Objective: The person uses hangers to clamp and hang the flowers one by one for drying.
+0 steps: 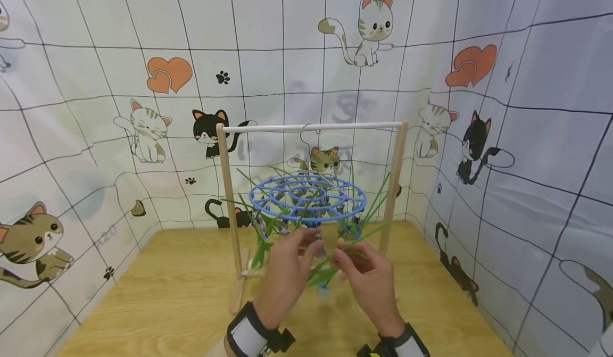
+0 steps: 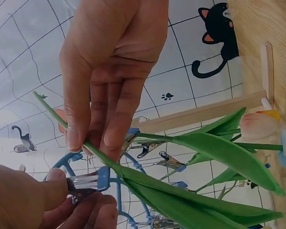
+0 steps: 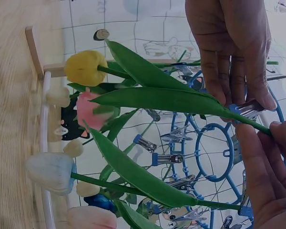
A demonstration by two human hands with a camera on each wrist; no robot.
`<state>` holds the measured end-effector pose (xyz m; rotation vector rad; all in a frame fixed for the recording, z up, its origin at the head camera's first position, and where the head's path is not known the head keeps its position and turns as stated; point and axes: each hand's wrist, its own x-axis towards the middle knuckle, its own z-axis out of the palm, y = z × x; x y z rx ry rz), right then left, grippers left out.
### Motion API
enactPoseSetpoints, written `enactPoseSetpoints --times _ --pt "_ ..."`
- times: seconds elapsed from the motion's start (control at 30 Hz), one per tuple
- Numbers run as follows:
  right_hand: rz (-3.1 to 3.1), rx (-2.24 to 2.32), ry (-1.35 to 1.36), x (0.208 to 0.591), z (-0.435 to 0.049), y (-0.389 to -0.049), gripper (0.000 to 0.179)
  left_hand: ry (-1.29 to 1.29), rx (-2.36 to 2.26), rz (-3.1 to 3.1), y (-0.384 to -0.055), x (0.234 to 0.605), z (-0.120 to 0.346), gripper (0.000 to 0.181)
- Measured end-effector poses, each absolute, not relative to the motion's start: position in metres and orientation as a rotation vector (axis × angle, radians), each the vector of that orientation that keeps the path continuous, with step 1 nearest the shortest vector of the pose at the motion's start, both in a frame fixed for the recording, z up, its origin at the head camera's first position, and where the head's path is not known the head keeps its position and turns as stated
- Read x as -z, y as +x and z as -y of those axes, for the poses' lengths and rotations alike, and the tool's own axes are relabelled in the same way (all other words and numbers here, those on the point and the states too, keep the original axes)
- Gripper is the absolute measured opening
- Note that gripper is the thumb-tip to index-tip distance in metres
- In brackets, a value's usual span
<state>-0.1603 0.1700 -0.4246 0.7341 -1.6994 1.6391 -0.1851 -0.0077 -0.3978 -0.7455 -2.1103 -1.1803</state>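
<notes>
A blue round drying hanger (image 1: pixel 306 219) with metal clips hangs in front of me, several artificial tulips dangling from it bloom-down. My left hand (image 1: pixel 287 266) pinches one blue-tipped metal clip (image 2: pixel 88 182) between thumb and fingers. With thumb and fingertips, my right hand (image 1: pixel 371 277) grips a green tulip stem (image 2: pixel 102 155) beside that clip; the stem lies at the clip's blue tip (image 3: pixel 232 109). Long green leaves (image 3: pixel 157 99) slope down from the held stem. Which bloom belongs to it is unclear. Nearby hang a yellow tulip (image 3: pixel 83 68), a pink tulip (image 3: pixel 90 112) and a pale blue tulip (image 3: pixel 50 174).
The hanger's hook (image 1: pixel 304 133) sits over a white bar (image 1: pixel 354 126) between wooden posts (image 1: pixel 395 176). The stand's foot (image 1: pixel 237 296) rests on a wood-grain table (image 1: pixel 167 288). Cat-print sheeting (image 1: pixel 282 69) surrounds the back and sides. Several clips (image 3: pixel 168 159) hang along the rings.
</notes>
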Motion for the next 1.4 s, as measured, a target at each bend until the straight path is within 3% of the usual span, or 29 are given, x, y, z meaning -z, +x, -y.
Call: enactPoseSetpoints --times 0.5,0.87,1.13,1.4 --pt "1.681 -1.601 0.741 0.419 -0.166 -0.16 0.018 -0.636 1.487 2.097 -0.184 0.402 0.007 0.018" --pt "1.691 -1.596 0.744 0.416 -0.164 -0.159 0.017 -0.571 1.582 2.046 -0.188 0.399 0.01 0.031" --pt "1.703 -1.595 0.692 0.414 -0.158 -0.159 0.014 -0.542 1.587 2.075 -0.189 0.4 0.014 0.018" --pt "1.665 -1.61 0.678 0.417 -0.153 -0.161 0.016 -0.518 1.665 2.109 -0.187 0.4 0.014 0.018"
